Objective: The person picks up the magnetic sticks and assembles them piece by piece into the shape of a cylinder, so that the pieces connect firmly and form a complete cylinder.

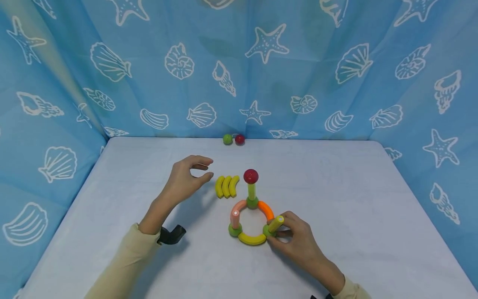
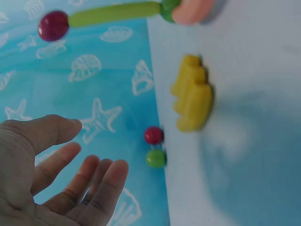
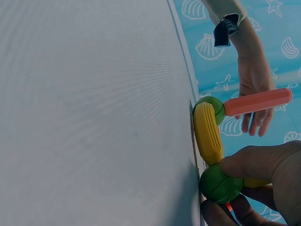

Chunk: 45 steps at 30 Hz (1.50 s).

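Note:
My right hand (image 1: 298,240) pinches the green ball (image 3: 221,184) at the right corner of a toy ring on the table. This ring joins a yellow curved rod (image 1: 252,239), an orange curved rod (image 1: 266,210) and a pink curved rod (image 1: 239,206) through green balls. A yellow-green straight rod (image 1: 276,224) rises from the gripped ball. From the left ball stands a pink straight rod (image 3: 258,102). At the back, a lime rod (image 1: 252,191) carries a red ball (image 1: 251,176). My left hand (image 1: 186,176) hovers with nothing in its relaxed fingers, left of several yellow curved pieces (image 1: 226,187).
A loose green ball (image 1: 227,139) and a dark red ball (image 1: 240,139) lie at the far edge of the white table (image 1: 354,187). Blue curtains (image 1: 231,62) printed with shells and starfish hang behind and along both sides.

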Each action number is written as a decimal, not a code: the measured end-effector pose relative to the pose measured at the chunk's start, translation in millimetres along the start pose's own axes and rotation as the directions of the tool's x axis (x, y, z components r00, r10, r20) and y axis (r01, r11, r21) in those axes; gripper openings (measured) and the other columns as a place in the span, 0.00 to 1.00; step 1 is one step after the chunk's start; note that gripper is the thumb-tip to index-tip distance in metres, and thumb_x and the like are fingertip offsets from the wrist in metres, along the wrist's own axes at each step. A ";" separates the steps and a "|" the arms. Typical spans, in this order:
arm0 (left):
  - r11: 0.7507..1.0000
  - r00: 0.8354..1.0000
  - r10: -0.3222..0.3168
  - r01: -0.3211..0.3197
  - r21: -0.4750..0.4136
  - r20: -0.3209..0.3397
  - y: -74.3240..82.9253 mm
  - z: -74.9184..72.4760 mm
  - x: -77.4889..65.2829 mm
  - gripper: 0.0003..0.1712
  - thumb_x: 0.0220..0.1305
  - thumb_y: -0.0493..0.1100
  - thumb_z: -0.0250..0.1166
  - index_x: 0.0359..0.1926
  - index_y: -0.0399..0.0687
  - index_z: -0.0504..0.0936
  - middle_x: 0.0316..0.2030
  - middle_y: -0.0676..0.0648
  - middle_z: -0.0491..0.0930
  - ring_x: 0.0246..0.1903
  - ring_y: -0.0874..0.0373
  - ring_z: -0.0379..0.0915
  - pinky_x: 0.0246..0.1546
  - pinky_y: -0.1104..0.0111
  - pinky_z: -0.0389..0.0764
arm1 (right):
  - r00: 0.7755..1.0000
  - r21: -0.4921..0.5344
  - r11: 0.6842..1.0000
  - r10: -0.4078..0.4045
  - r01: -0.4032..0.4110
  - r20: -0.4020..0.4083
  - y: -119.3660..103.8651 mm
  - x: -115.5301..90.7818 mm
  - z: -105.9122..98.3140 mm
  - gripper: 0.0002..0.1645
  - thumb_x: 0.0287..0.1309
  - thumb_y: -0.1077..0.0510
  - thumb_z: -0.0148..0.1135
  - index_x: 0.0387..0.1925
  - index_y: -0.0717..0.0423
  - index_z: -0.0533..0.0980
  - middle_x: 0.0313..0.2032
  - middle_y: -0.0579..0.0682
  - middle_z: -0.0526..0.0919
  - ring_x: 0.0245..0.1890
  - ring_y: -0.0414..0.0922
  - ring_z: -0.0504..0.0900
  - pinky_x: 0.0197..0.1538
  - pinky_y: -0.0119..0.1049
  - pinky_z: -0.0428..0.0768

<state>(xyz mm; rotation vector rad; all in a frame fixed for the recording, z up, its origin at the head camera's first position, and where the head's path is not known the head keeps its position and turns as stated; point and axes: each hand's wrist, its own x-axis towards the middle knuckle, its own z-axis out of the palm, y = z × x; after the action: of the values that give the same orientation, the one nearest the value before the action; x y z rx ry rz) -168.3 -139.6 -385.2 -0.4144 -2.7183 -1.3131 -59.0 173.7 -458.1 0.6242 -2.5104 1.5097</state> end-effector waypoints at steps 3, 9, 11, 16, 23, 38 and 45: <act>1.000 1.000 -0.015 0.015 0.008 -0.005 -9.4 -3.5 3.1 0.20 0.62 0.40 0.71 0.55 0.44 0.82 0.51 0.46 0.82 0.50 0.50 0.80 0.49 0.51 0.81 | 1.000 -0.004 1.000 0.010 -0.010 0.005 1.0 0.1 0.3 0.24 0.39 0.75 0.78 0.36 0.50 0.81 0.35 0.41 0.77 0.36 0.40 0.83 0.36 0.34 0.86; 1.000 1.000 -0.017 0.018 0.007 -0.017 -20.3 -6.2 10.3 0.20 0.63 0.39 0.70 0.56 0.42 0.82 0.51 0.42 0.82 0.49 0.47 0.80 0.50 0.48 0.80 | 1.000 -0.020 1.000 0.021 -0.021 0.005 1.5 -0.4 0.4 0.24 0.38 0.75 0.79 0.35 0.50 0.81 0.35 0.40 0.76 0.36 0.39 0.83 0.36 0.33 0.86; 1.000 1.000 -0.009 0.009 0.006 -0.019 -23.0 -6.0 14.0 0.20 0.63 0.38 0.70 0.56 0.41 0.81 0.51 0.40 0.82 0.49 0.46 0.81 0.50 0.47 0.80 | 1.000 -0.020 0.999 0.025 -0.025 0.005 1.2 -1.1 0.4 0.24 0.39 0.75 0.79 0.35 0.50 0.81 0.35 0.40 0.76 0.36 0.39 0.83 0.36 0.33 0.86; 1.000 1.000 -0.001 0.002 0.026 -0.022 -29.3 -4.0 24.4 0.19 0.63 0.36 0.69 0.56 0.40 0.81 0.51 0.40 0.81 0.50 0.46 0.80 0.51 0.48 0.79 | 0.999 -0.022 0.999 0.037 -0.037 0.013 0.7 -1.9 0.1 0.23 0.40 0.74 0.79 0.36 0.50 0.81 0.35 0.40 0.76 0.36 0.40 0.83 0.36 0.33 0.86; 0.999 1.000 0.008 -0.007 0.036 -0.020 -34.1 1.3 42.7 0.19 0.63 0.37 0.69 0.55 0.39 0.81 0.50 0.40 0.81 0.50 0.46 0.80 0.51 0.50 0.80 | 0.999 -0.019 0.999 0.040 -0.039 0.030 0.0 -1.2 -0.8 0.22 0.41 0.74 0.78 0.37 0.51 0.82 0.36 0.41 0.77 0.37 0.41 0.83 0.37 0.33 0.85; 0.991 0.999 0.027 -0.033 0.127 0.046 -40.6 16.6 90.0 0.21 0.65 0.35 0.66 0.59 0.36 0.78 0.55 0.37 0.79 0.52 0.45 0.78 0.51 0.56 0.81 | 0.998 -0.024 0.999 0.049 -0.048 0.026 1.4 0.2 -0.1 0.23 0.40 0.74 0.79 0.36 0.51 0.81 0.35 0.41 0.76 0.36 0.41 0.83 0.36 0.33 0.86; 0.974 0.995 0.037 -0.057 0.219 0.094 -42.5 25.3 104.7 0.23 0.65 0.36 0.66 0.61 0.38 0.77 0.57 0.37 0.76 0.54 0.44 0.75 0.52 0.55 0.80 | 0.999 -0.035 0.998 0.044 -0.044 0.020 0.0 -0.3 -0.7 0.23 0.40 0.73 0.79 0.36 0.50 0.80 0.35 0.41 0.76 0.36 0.40 0.83 0.36 0.33 0.86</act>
<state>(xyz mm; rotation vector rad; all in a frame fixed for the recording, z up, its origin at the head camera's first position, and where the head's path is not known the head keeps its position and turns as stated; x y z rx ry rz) -279.8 -124.0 -412.0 -0.5229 -2.8676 -0.9873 -58.8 174.4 -457.9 0.5863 -2.5764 1.4784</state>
